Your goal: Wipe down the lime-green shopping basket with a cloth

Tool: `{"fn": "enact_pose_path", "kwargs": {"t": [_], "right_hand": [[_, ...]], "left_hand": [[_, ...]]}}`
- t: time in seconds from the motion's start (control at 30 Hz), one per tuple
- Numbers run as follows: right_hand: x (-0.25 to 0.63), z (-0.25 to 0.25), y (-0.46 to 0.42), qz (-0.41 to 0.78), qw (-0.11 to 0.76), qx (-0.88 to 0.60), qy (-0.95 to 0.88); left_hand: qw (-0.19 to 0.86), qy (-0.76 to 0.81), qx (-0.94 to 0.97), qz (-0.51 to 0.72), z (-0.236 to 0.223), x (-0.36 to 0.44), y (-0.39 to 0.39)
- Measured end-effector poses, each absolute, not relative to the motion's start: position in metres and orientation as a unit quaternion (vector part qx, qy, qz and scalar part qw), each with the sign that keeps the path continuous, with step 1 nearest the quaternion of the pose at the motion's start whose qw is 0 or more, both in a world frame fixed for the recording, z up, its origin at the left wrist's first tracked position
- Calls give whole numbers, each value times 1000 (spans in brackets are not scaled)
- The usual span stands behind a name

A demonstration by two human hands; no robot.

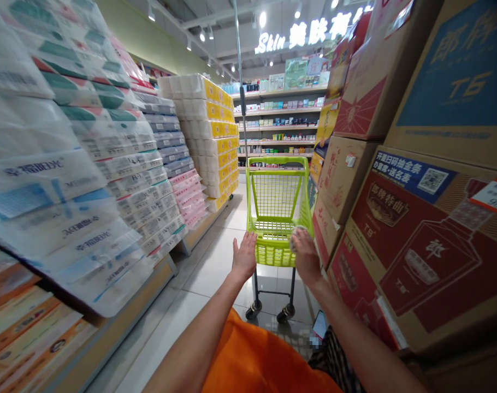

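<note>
A small lime-green shopping cart [278,185] stands in the aisle ahead of me, its basket empty. My left hand [244,255] rests against the cart's near left edge, fingers stretched forward and slightly apart. At the near right edge, my right hand [305,255] has its fingers curled over the rim, with a small pale object under the fingertips that I cannot make out. Both forearms reach forward over an orange garment at my waist.
Stacked packs of toilet paper [109,147] line the left shelf. Piled brown and red cartons [412,218] wall the right side, close to the cart. A tiled floor [216,256] runs ahead to shelves of small products [281,131] at the far end.
</note>
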State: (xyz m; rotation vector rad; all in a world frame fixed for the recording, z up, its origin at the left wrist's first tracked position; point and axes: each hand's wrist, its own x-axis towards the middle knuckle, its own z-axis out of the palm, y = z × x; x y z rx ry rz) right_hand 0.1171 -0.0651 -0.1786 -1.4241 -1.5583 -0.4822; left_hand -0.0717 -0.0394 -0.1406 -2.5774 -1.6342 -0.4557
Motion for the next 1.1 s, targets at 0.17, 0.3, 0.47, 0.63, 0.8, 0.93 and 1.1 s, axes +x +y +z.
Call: {"fn": "enact_pose_path", "kwargs": {"t": [0.17,0.3,0.47,0.63,0.8,0.93,1.1], "right_hand": [[137,-180,-65,-200,478,-594,-616],[114,-186,-56,-197,473,-565,-646],[133,-192,-45,-190,482,-509,-687],[174,-196,-31,-164,483,-510,-693],[214,-187,-15,-107,486,-544,-675],[198,-174,-18,-60,464,-561,-683],[141,-170,-33,-44,451,-536,-712]], "left_hand": [[33,-514,-845,-142,-134,-72,-34],[38,-499,-857,-122,-116,-71,-27],[52,-513,-851,-98,-102,-60,-31],[45,-513,-851,-103,-105,-34,-50],[4,-433,-895,-107,-110,-20,-55],[9,-447,-890,-91,-108,-33,-30],[52,-490,-868,-58,-111,-42,-3]]}}
